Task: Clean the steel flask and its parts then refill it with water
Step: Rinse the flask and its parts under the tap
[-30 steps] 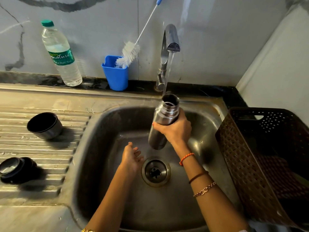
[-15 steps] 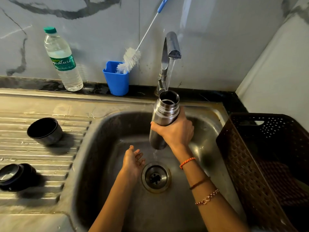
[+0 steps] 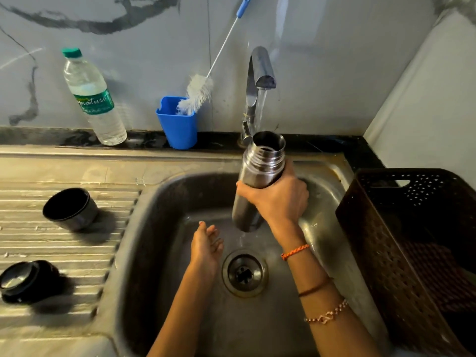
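Over the steel sink (image 3: 322,173), a person's right hand (image 3: 277,199) is gripping the steel flask (image 3: 255,181) round its middle, holding it near-upright w/ the open mouth just under the tap (image 3: 261,70), water running toward it. Left hand (image 3: 206,243) is hanging relaxed, fingers loose, holding nothing, low in the basin beside the drain (image 3: 244,273). Flask's parts are sitting well apart on the ribbed drainboard at left: the black cup (image 3: 69,208) upright, the stopper (image 3: 22,282) nearer the front edge. A bottle brush (image 3: 197,92) is leaning in a blue holder (image 3: 177,127) behind the sink, next to a plastic water bottle (image 3: 91,99).

Judging the step as filling or rinsing: best to be keeping the mouth centred under the stream & the body upright, since a thin trickle is falling from the flask's base, prob. runoff down the outside.

Hard to tell: water level inside the flask, whether the stream is fully entering the mouth, what is lying in the brown basket (image 3: 386,228) at right, cut off by the frame.
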